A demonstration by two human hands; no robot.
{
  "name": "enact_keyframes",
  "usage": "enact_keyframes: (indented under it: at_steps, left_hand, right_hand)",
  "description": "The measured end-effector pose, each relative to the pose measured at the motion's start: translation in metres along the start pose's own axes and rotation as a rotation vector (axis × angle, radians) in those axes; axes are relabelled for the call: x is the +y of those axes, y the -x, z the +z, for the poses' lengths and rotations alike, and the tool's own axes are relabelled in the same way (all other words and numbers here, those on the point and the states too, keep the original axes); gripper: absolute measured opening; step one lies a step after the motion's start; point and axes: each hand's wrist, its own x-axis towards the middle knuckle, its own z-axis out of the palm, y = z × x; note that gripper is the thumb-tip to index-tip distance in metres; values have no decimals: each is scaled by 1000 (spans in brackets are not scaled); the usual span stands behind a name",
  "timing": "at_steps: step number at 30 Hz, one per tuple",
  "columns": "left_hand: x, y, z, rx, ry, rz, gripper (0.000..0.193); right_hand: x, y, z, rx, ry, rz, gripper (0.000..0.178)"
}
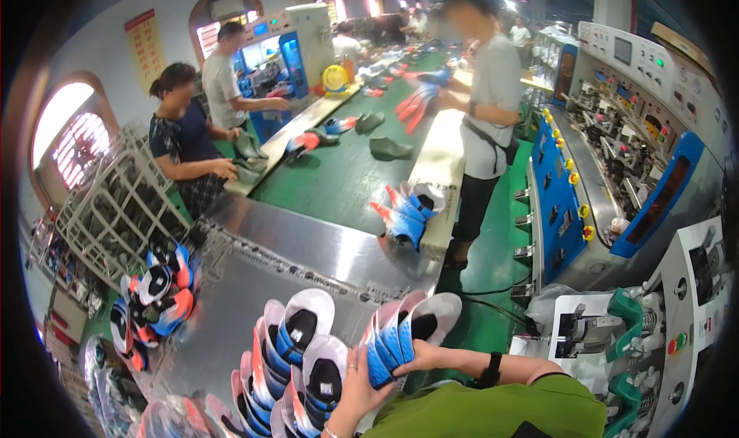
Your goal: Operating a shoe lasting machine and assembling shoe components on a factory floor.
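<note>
A small nested stack of blue, white and coral shoe uppers [389, 343] is held between my two hands, its wide pale collars fanning toward the upper right. My left hand [359, 388] presses its fingers along the stack's left side. On the right side, my right hand [419, 356] grips the lower blue part, thumb and fingers around it. Just left of my hands, more nested uppers [306, 319] with black insides stand in rows. A nearer upper [326, 367] shows a white label inside and sits close to my left hand.
A steel table [254, 242] joins a green conveyor [331, 176] carrying uppers and dark shoe lasts [390, 148]. Loose uppers [159, 295] lie at the table's left. Co-workers stand along both sides. A rack [115, 199] stands left; a blue machine [566, 199] stands right.
</note>
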Motion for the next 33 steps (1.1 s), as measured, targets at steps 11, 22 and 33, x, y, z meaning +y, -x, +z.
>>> enact_keyframes:
  at_steps: [11,22,33]
  left_hand:
    - [76,-92,27,-262,567,-81,30]
    - [185,-169,185,-992,590,155,40]
    - [179,-245,256,-735,1167,-397,42]
  right_hand:
    - [-13,129,-114,-181,-590,435,60]
    - [-28,222,-179,9,-438,434,62]
    - [-122,284,-216,721,193,88,49]
